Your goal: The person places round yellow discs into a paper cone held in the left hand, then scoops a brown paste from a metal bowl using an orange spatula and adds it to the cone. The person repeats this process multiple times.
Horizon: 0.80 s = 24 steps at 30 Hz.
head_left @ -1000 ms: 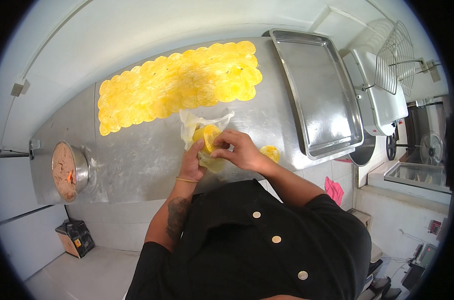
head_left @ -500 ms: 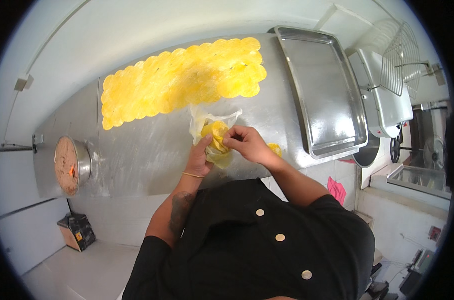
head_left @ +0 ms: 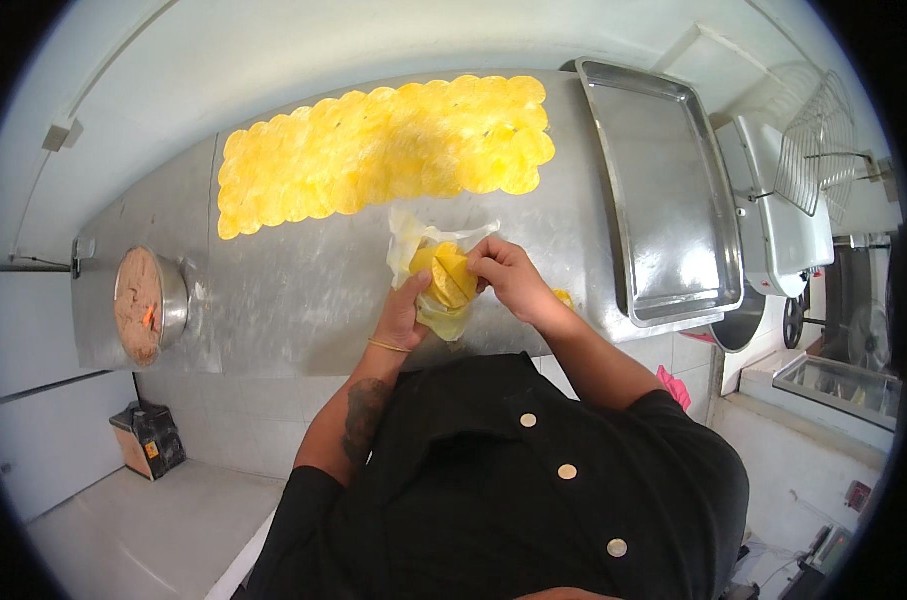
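My left hand (head_left: pixel 401 318) is closed round a thin translucent plastic bag (head_left: pixel 405 235) with a stack of round yellow dough wrappers (head_left: pixel 447 278) in its mouth. My right hand (head_left: pixel 508 280) pinches the right edge of the stack; whether one wrapper or several are between the fingers is too small to tell. Beyond the hands, many like wrappers lie overlapped as a long yellow sheet (head_left: pixel 373 150) with a scalloped edge. Beside my right wrist, another small yellow piece (head_left: pixel 563 297) shows on the table, partly covered by the arm.
The steel table (head_left: pixel 303 280) carries a metal bowl (head_left: pixel 176 305) of pinkish-brown minced filling at the left, with something orange in it. A large steel tray (head_left: pixel 663 190) lies at the right. Past it stand a white machine (head_left: pixel 773 205) and a wire rack (head_left: pixel 813 145).
My right hand has shifted slightly right along the stack, and the wrappers now fan open toward it. The left hand keeps hold of the bag. The whole view has moved a little.
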Each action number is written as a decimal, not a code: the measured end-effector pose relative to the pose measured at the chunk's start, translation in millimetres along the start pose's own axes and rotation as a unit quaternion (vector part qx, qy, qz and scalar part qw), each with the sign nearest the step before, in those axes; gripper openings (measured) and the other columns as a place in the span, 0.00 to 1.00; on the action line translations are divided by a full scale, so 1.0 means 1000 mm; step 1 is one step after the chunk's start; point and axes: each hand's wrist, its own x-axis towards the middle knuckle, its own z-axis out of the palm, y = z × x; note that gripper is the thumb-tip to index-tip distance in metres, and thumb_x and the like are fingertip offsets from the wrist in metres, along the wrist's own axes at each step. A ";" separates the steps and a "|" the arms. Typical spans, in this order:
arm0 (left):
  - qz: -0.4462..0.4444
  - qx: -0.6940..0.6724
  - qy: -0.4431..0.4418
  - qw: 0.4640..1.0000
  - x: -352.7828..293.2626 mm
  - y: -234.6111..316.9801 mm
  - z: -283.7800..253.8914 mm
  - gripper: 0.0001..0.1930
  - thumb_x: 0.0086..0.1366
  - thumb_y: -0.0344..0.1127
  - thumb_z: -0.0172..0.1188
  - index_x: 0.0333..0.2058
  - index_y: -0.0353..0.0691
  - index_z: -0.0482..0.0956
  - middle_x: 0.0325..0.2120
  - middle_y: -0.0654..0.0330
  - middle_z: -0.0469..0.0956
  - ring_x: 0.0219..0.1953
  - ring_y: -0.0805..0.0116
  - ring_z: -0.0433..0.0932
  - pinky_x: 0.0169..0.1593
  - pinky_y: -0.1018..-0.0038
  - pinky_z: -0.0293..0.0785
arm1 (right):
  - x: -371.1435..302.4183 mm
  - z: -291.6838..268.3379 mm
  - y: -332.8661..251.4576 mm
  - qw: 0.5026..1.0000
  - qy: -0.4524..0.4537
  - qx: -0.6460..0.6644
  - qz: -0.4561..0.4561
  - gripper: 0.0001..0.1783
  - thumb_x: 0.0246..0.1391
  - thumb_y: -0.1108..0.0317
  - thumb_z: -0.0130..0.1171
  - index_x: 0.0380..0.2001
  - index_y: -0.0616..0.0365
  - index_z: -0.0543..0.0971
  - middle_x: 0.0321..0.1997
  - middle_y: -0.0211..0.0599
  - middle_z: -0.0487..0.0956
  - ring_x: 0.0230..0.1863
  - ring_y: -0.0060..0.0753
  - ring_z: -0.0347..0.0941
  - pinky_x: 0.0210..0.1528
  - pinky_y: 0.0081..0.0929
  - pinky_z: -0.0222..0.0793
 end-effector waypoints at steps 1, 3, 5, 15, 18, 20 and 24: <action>-0.012 -0.042 0.017 0.999 -0.001 -0.003 -0.002 0.36 0.70 0.43 0.68 0.71 0.44 0.64 0.63 0.56 0.75 0.64 0.58 0.77 0.68 0.58 0.74 | 0.002 -0.004 0.004 0.999 0.026 -0.025 -0.013 0.09 0.65 0.65 0.60 0.36 0.60 0.78 0.32 0.34 0.82 0.37 0.30 0.77 0.41 0.31 0.72; -0.070 -0.299 0.038 0.951 0.001 -0.011 -0.003 0.36 0.70 0.42 0.68 0.72 0.45 0.64 0.63 0.56 0.75 0.64 0.58 0.76 0.69 0.57 0.73 | 0.013 -0.018 0.009 0.966 0.149 -0.197 -0.079 0.08 0.68 0.66 0.58 0.37 0.60 0.76 0.31 0.41 0.81 0.35 0.36 0.78 0.41 0.38 0.74; -0.060 -0.189 0.058 0.978 -0.002 -0.017 -0.010 0.36 0.70 0.42 0.69 0.72 0.45 0.64 0.64 0.57 0.75 0.65 0.58 0.76 0.69 0.56 0.73 | 0.026 -0.038 0.013 0.906 0.234 -0.335 -0.108 0.07 0.69 0.67 0.55 0.38 0.60 0.76 0.34 0.50 0.80 0.38 0.48 0.78 0.43 0.45 0.74; -0.089 -0.323 0.111 0.936 -0.047 -0.024 -0.053 0.34 0.71 0.40 0.67 0.72 0.42 0.65 0.64 0.55 0.75 0.65 0.55 0.76 0.69 0.53 0.73 | 0.095 -0.150 -0.005 0.783 0.359 -0.506 -0.051 0.11 0.63 0.71 0.55 0.46 0.63 0.77 0.47 0.59 0.81 0.51 0.67 0.77 0.54 0.58 0.71; -0.064 -0.323 0.119 0.937 -0.060 -0.016 -0.062 0.34 0.72 0.41 0.66 0.72 0.42 0.64 0.64 0.54 0.75 0.65 0.54 0.76 0.69 0.53 0.73 | 0.109 -0.156 -0.008 0.742 0.398 -0.529 -0.104 0.07 0.65 0.70 0.55 0.43 0.61 0.77 0.42 0.58 0.81 0.47 0.67 0.77 0.50 0.59 0.72; -0.049 -0.320 0.125 0.938 -0.071 -0.009 -0.069 0.34 0.72 0.42 0.65 0.72 0.43 0.64 0.65 0.54 0.74 0.66 0.54 0.76 0.70 0.53 0.73 | 0.112 -0.143 -0.009 0.700 0.434 -0.538 -0.183 0.06 0.66 0.69 0.57 0.42 0.59 0.78 0.39 0.56 0.82 0.44 0.65 0.78 0.49 0.59 0.73; 0.042 -0.208 0.127 0.969 -0.094 0.004 -0.088 0.30 0.77 0.46 0.58 0.71 0.41 0.64 0.65 0.53 0.74 0.65 0.54 0.75 0.68 0.55 0.73 | 0.084 -0.051 -0.009 0.769 0.362 -0.484 -0.210 0.09 0.64 0.67 0.64 0.44 0.57 0.82 0.39 0.45 0.83 0.42 0.48 0.81 0.48 0.44 0.77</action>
